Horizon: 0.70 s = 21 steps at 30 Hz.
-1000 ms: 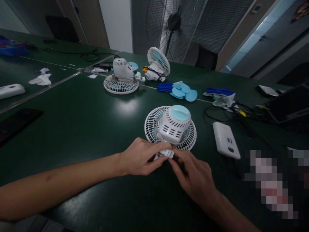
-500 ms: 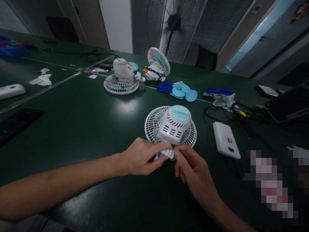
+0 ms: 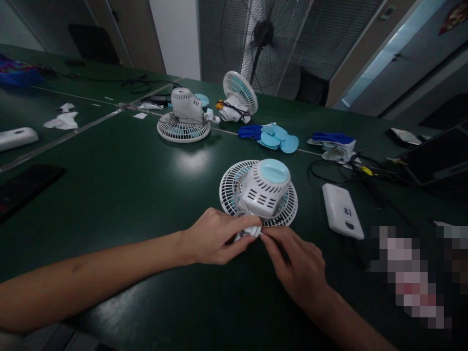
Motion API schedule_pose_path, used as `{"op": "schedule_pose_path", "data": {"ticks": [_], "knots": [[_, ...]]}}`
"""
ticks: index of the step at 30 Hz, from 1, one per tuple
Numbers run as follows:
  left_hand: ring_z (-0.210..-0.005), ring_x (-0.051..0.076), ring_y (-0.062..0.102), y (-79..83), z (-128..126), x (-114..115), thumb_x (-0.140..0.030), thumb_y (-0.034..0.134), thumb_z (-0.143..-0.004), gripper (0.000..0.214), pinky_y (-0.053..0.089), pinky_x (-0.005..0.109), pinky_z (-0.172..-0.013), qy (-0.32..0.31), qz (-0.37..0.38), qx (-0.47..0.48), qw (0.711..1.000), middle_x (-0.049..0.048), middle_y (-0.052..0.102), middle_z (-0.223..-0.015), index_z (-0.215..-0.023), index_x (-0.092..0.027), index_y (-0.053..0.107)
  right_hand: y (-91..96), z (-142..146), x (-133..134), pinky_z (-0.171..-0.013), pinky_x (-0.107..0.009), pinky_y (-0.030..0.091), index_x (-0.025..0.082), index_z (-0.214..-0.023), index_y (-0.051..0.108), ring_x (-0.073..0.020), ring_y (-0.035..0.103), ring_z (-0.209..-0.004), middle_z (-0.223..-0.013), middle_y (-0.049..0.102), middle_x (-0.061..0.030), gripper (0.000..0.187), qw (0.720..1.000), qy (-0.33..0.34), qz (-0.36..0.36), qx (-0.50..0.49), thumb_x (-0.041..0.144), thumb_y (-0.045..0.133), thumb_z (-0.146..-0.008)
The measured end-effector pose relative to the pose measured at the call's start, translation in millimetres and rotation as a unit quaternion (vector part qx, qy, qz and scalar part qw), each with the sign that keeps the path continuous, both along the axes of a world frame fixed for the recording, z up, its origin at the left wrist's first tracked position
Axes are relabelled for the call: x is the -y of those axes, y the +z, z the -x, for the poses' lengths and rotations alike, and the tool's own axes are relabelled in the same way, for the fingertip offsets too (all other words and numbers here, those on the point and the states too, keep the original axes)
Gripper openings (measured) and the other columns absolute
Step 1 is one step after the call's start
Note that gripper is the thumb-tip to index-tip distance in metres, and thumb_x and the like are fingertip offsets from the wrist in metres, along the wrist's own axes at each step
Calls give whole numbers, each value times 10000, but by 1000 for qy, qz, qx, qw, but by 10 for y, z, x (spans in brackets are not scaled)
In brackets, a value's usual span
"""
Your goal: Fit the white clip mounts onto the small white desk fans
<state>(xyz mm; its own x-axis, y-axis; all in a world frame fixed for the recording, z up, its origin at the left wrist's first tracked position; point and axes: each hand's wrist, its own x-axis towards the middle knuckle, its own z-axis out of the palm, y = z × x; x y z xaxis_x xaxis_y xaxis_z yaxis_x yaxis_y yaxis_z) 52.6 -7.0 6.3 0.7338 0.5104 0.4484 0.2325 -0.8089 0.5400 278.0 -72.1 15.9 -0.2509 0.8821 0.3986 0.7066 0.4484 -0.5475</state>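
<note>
Working a small white piece (image 3: 249,232) between both hands

The left hand (image 3: 215,238) grips the piece between thumb and fingers; the right hand (image 3: 302,261) brings its fingertips to the right end, though whether they pinch it I cannot tell. The step looks like fine handling of that end, calling next for a steady left hold and precise right fingertips.

Just beyond the hands, a white fan (image 3: 261,195) rests grille-down on the desk (image 3: 146,185), its near rim crowding them. The left fingers hide much of the piece. Beyond the right hand lies a white device (image 3: 341,209); farther ahead are blue fan blades (image 3: 280,138) and a glove (image 3: 250,131).
</note>
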Motion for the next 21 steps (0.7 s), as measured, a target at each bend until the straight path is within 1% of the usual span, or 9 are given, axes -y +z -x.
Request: {"op": "schedule_pose_path", "data": {"ticks": [1, 3, 5, 7, 10, 12, 16, 18, 21], "knots": [[-592, 119, 608, -2, 0, -1, -296, 505, -1056, 307, 448, 239, -552, 1, -1, -1, 1000, -32, 660, -755, -1350, -207, 511, 20, 30, -6, -569, -252, 526, 200, -941, 684, -142, 699, -625, -769, 746, -24, 263, 994, -10, 95, -57, 359, 512, -1060], [-591, 119, 608, -6, 2, -2, -296, 504, -1056, 314, 445, 235, -553, 1, 0, -3, 1000, -35, 661, -751, -1360, -215, 508, 54, 89, -12, -412, -235, 432, 192, -856, 650, -123, 572, -445, -582, 631, 13, 441, 937, -19, 302, -177, 489, 410, -1076], [-591, 117, 609, -6, 4, -3, -301, 497, -1059, 326, 448, 231, -558, 0, 2, -3, 1000, -37, 660, -746, -1374, -217, 500, 63, 119, -6, -356, -223, 367, 191, -876, 631, -113, 494, -388, -534, 567, 36, 489, 879, -22, 407, -249, 561, 375, -1066], [-595, 113, 612, -5, 6, -2, -310, 488, -1064, 322, 453, 227, -566, -1, 7, -6, 1000, -38, 658, -747, -1371, -215, 504, 40, 104, 10, -410, -225, 416, 189, -979, 643, -116, 543, -450, -606, 607, 26, 387, 907, -45, 343, -240, 529, 467, -1044], [-599, 114, 615, -4, 5, 2, -313, 488, -1062, 322, 455, 229, -569, 4, 14, -8, 1000, -36, 651, -747, -1365, -210, 510, -17, 23, 38, -557, -248, 507, 207, -1126, 660, -125, 630, -593, -803, 699, -16, 206, 987, -42, 111, -109, 354, 609, -990], [-596, 119, 612, -3, 4, 4, -309, 494, -1057, 333, 453, 234, -565, 6, 15, -6, 1000, -34, 647, -740, -1374, -207, 506, -37, -27, 47, -610, -261, 525, 223, -1137, 681, -125, 644, -625, -901, 733, -34, 182, 999, -10, 18, -28, 281, 628, -973], [-590, 122, 604, 3, 2, 2, -307, 491, -1056, 321, 448, 240, -556, 3, 15, -5, 1000, -32, 644, -733, -1359, -205, 514, -3, -12, 35, -623, -272, 518, 222, -1050, 712, -132, 646, -613, -824, 737, -25, 148, 998, -18, 50, -42, 317, 618, -984], [-591, 120, 604, 6, 1, 0, -303, 489, -1058, 304, 445, 240, -556, -2, 17, -7, 1000, -32, 644, -736, -1344, -206, 525, 30, 49, 20, -534, -246, 468, 206, -902, 690, -119, 587, -525, -638, 650, 5, 273, 971, -41, 191, -139, 421, 566, -1016], [-584, 118, 604, 2, -2, 0, -294, 495, -1055, 312, 446, 240, -557, -5, 13, -5, 1000, -34, 649, -736, -1353, -207, 523, 66, 137, -2, -385, -194, 310, 201, -808, 608, -66, 425, -400, -586, 554, 46, 446, 840, -45, 427, -333, 579, 500, -1019]]}}
